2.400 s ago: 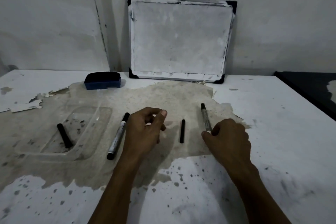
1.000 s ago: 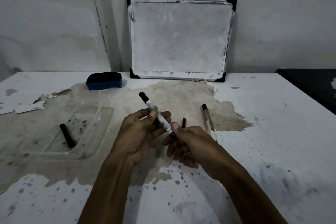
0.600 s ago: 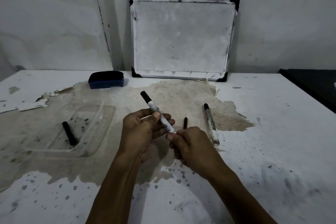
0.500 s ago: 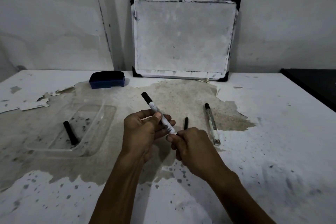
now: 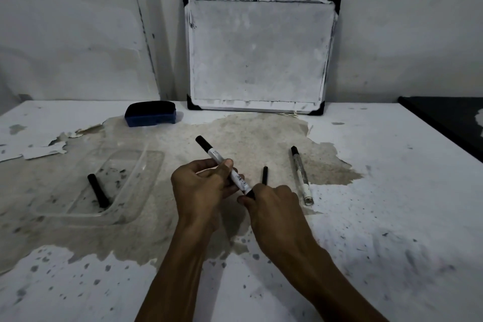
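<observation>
Lifted off the table [image 5: 392, 191] since the earliest view, the marker [image 5: 219, 158] now slants between both hands, and a short black stretch has appeared at its lower end since half a second ago. A barcode label [image 5: 241, 181] wraps its white barrel; the print is too small to read.

Well left of the left hand, a black cap [image 5: 98, 191] lies in a clear tray [image 5: 125, 165]. Beyond that hand sits a blue eraser [image 5: 150, 114]. The left hand [image 5: 201, 188] grips the barrel, fingers curled under it and thumb pressed on top. The right hand [image 5: 274, 204] pinches the black lower end with thumb and fingertips, its other fingers curled. Just beyond the right hand lies a thin black cap [image 5: 265, 175], and to its right a second marker [image 5: 300, 172]. Farther back, a smudged whiteboard [image 5: 258, 52] leans on the wall.
</observation>
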`<action>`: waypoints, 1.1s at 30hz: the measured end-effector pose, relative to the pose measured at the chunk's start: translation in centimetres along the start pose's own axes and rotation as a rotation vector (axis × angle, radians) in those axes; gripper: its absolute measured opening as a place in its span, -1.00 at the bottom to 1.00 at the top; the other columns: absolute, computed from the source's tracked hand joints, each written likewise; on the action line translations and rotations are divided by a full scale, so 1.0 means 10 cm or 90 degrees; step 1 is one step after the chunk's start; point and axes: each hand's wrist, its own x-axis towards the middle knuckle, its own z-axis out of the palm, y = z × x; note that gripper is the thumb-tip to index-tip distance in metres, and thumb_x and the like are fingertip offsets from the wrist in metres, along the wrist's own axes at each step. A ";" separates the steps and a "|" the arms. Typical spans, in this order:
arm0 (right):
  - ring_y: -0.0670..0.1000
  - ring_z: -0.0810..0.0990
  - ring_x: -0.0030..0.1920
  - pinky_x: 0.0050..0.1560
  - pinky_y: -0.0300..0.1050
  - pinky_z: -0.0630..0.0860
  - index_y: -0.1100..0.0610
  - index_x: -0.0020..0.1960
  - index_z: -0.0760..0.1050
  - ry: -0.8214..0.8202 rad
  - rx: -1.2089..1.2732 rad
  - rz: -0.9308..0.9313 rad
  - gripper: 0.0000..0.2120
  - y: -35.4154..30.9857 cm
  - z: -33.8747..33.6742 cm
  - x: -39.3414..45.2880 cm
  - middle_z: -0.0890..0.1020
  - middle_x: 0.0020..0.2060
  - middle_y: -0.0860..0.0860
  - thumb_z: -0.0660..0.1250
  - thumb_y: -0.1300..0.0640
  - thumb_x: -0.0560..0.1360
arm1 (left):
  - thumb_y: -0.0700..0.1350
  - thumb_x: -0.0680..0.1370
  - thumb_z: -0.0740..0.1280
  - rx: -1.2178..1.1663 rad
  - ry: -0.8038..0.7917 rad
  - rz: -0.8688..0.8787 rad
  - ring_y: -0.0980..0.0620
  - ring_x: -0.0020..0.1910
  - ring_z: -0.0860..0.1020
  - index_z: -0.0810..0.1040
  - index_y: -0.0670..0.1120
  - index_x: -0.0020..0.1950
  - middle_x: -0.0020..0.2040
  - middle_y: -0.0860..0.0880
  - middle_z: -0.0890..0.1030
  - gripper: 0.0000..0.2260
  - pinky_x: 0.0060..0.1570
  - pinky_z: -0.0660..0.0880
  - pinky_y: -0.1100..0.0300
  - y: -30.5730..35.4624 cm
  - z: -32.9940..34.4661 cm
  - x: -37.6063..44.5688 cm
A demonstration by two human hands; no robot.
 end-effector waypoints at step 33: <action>0.08 0.60 0.06 -0.10 -0.10 0.32 0.04 0.05 0.46 -0.106 -0.303 0.188 -0.63 0.23 -0.45 -0.01 0.61 0.06 0.01 0.13 -0.24 0.55 | -0.11 0.44 0.54 -0.034 0.063 -0.039 0.05 -0.40 0.61 0.67 -0.18 -0.27 -0.40 -0.06 0.68 -0.83 -0.35 0.59 0.22 -0.04 -0.07 0.13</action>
